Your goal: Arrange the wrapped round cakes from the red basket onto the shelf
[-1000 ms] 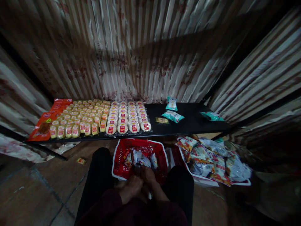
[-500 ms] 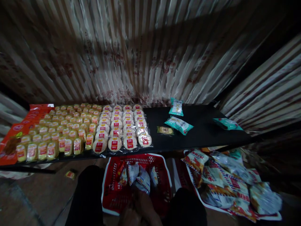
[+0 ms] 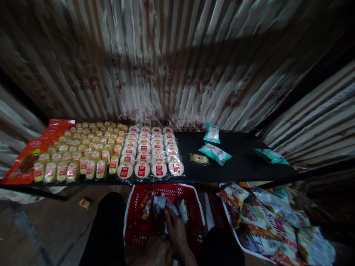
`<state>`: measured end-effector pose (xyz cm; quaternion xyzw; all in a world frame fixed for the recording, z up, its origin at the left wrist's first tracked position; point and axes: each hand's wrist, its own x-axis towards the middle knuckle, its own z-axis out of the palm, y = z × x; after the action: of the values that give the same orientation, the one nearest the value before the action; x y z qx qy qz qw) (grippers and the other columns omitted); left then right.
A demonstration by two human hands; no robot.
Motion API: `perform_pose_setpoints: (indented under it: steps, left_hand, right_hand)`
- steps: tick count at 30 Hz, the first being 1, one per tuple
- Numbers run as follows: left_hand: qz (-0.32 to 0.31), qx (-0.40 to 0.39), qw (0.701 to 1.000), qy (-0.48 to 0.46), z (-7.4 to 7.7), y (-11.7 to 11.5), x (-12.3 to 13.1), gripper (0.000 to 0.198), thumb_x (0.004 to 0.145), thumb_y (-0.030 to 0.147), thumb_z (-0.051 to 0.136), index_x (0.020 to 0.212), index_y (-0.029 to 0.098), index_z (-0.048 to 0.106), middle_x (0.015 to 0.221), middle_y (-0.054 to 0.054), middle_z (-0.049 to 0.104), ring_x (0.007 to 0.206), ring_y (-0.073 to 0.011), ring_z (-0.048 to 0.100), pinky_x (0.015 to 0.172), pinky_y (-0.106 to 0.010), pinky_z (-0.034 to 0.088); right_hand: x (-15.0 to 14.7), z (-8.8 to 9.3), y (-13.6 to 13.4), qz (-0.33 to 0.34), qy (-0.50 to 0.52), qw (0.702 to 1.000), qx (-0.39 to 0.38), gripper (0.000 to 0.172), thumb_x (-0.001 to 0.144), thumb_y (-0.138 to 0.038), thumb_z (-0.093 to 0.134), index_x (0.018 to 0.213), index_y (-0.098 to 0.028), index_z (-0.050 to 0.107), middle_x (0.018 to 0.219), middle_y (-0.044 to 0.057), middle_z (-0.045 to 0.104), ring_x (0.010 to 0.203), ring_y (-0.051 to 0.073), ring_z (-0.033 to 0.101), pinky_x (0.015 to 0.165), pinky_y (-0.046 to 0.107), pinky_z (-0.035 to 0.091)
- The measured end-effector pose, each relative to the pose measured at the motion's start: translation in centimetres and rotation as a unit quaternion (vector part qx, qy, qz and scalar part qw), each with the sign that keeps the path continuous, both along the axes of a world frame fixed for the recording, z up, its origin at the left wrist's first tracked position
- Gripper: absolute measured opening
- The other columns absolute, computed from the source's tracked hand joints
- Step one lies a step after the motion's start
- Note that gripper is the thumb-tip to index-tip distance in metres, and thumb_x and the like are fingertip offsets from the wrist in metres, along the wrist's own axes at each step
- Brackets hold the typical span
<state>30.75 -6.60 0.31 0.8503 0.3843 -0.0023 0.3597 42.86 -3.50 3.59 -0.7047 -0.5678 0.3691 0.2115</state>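
Observation:
My left hand (image 3: 158,246) and my right hand (image 3: 176,229) are close together over the near part of a red basket (image 3: 197,207). Their fingers look bent, but what they hold, if anything, is too dark to make out. Several small snack packets (image 3: 160,202) lie in the basket just beyond my hands. On the black table (image 3: 191,173) above, round wrapped crackers (image 3: 159,169) stand in overlapping columns beside rows of small yellow wrapped cakes (image 3: 90,169).
An orange bag (image 3: 36,144) lies at the table's left end. Teal packets (image 3: 215,153) and one small yellow packet (image 3: 199,159) are right of the crackers. A second basket (image 3: 235,236) holds large snack bags (image 3: 277,221). One packet (image 3: 84,203) lies on the floor.
My hands have come further into view, with the right hand raised higher over the basket and its packets. The whole view has shifted slightly; the goods on the table keep their arrangement.

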Motion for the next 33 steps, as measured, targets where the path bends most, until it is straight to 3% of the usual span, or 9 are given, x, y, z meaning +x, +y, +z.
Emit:
perform_pose_setpoints:
  steps: [3,5,7,10,15,21,26,29,33]
  left_hand:
    - [0.092,0.080,0.990,-0.071,5.6,2.6,-1.1,0.037,0.086,0.018,0.035,0.106,0.025,0.065,0.106,-0.006,0.067,0.098,-0.0196,0.061,0.091,-0.036,0.048]
    - [0.142,0.183,0.965,-0.123,8.7,5.1,-1.9,0.039,0.089,0.018,0.031,0.111,0.022,0.063,0.121,-0.009,0.062,0.117,-0.0220,0.052,0.101,-0.041,0.042]
    - [0.157,0.262,0.943,-0.132,11.0,7.8,-2.9,0.038,0.090,0.020,0.032,0.115,0.019,0.061,0.133,-0.010,0.054,0.131,-0.0249,0.038,0.106,-0.045,0.037]
    - [0.201,0.340,0.915,-0.076,12.8,11.5,-4.6,0.039,0.090,0.021,0.037,0.126,0.019,0.054,0.145,-0.009,0.041,0.140,-0.0282,0.023,0.107,-0.050,0.034]
    - [0.248,0.432,0.867,-0.004,12.4,15.3,-7.5,0.049,0.087,0.032,0.050,0.134,0.019,0.046,0.151,-0.013,0.029,0.142,-0.0325,0.015,0.111,-0.053,0.024]
    - [0.248,0.454,0.855,0.038,10.3,17.5,-9.8,0.052,0.089,0.035,0.048,0.137,0.018,0.043,0.150,-0.014,0.030,0.141,-0.0315,0.019,0.111,-0.051,0.024]
    - [0.244,0.452,0.857,0.036,9.4,18.1,-10.2,0.053,0.089,0.036,0.046,0.139,0.020,0.039,0.149,-0.012,0.033,0.141,-0.0305,0.022,0.111,-0.054,0.025]
    - [0.255,0.458,0.851,0.030,9.6,18.3,-10.0,0.054,0.089,0.036,0.047,0.139,0.019,0.040,0.150,-0.013,0.032,0.141,-0.0315,0.021,0.110,-0.054,0.025]
    - [0.261,0.463,0.847,0.022,10.2,19.1,-9.9,0.052,0.089,0.036,0.045,0.138,0.017,0.040,0.149,-0.012,0.034,0.140,-0.0288,0.025,0.111,-0.051,0.027]
  right_hand:
    - [1.8,3.9,1.8,-0.083,0.035,0.990,0.107,0.058,0.091,-0.058,0.020,0.077,-0.020,0.062,0.070,0.007,0.066,0.067,0.019,0.061,0.064,0.026,0.048]
    - [3.1,6.4,3.9,-0.130,0.059,0.974,0.177,0.055,0.090,-0.058,0.026,0.090,-0.018,0.064,0.077,0.008,0.069,0.072,0.020,0.062,0.070,0.027,0.049]
    - [4.3,8.2,6.5,-0.140,0.070,0.958,0.241,0.051,0.090,-0.054,0.033,0.110,-0.016,0.060,0.099,0.011,0.070,0.094,0.022,0.063,0.086,0.031,0.047]
    - [5.5,9.5,10.9,-0.153,0.028,0.937,0.314,0.056,0.088,-0.053,0.033,0.119,-0.014,0.057,0.122,0.015,0.061,0.115,0.025,0.055,0.101,0.042,0.040]
    - [4.9,9.6,16.2,-0.082,-0.049,0.930,0.355,0.059,0.090,-0.053,0.029,0.124,-0.012,0.055,0.128,0.016,0.057,0.123,0.026,0.049,0.106,0.048,0.036]
    - [1.6,9.9,19.2,0.006,-0.106,0.920,0.378,0.057,0.094,-0.048,0.024,0.124,-0.011,0.056,0.135,0.016,0.052,0.130,0.025,0.043,0.109,0.048,0.034]
    - [-3.0,10.8,21.6,0.121,-0.138,0.916,0.357,0.056,0.097,-0.043,0.021,0.130,-0.012,0.052,0.135,0.013,0.054,0.135,0.022,0.037,0.111,0.045,0.032]
    - [-6.5,11.6,23.9,0.198,-0.198,0.904,0.324,0.054,0.097,-0.041,0.019,0.135,-0.014,0.047,0.141,0.011,0.048,0.140,0.023,0.027,0.112,0.045,0.027]
    - [-10.5,12.7,27.6,0.243,-0.290,0.889,0.259,0.050,0.097,-0.041,0.025,0.139,-0.021,0.042,0.147,0.011,0.038,0.140,0.027,0.026,0.112,0.049,0.020]
